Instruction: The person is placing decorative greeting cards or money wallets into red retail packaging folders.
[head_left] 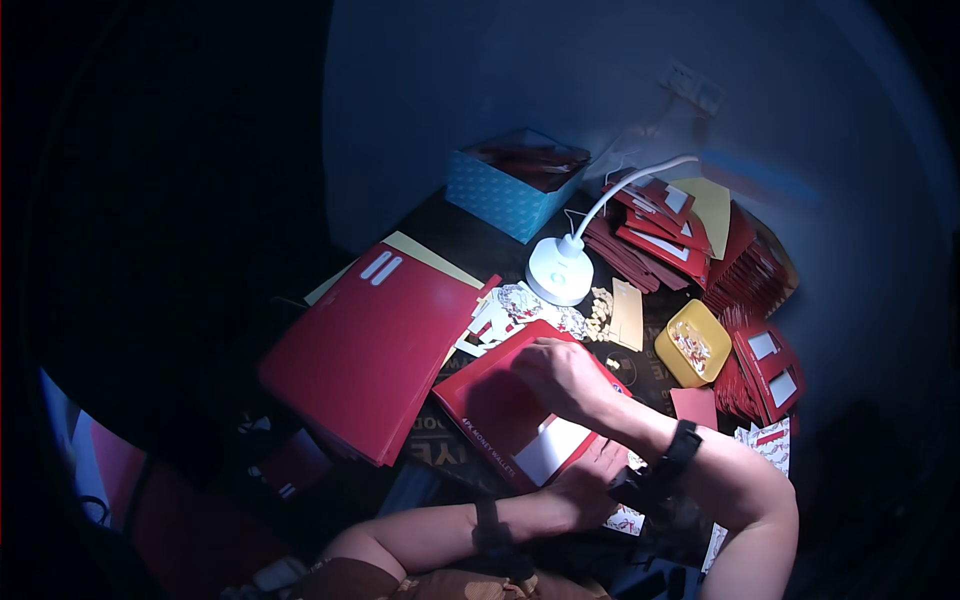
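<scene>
A flat red card sleeve (480, 390) with a white patch and pale print lies tilted on the dark table in front of me. My right hand (565, 375) rests on its upper part, fingers curled under and mostly hidden. What they pinch, if anything, I cannot make out. At the sleeve's lower right edge lies my left hand (590, 485), its fingers stretched out beside the white patch and partly behind my right wrist. Both wrists wear dark bands. To the left of the sleeve sits a thick stack of large red card sheets (370, 340).
A white lamp (560, 272) with a bent neck stands beyond the sleeve. Behind it is a blue patterned box (510, 200) of red pieces. Red card wallets (665, 235) pile up at the right, near a yellow dish (672, 350) of small bits. Patterned paper scraps (530, 305) lie by the lamp.
</scene>
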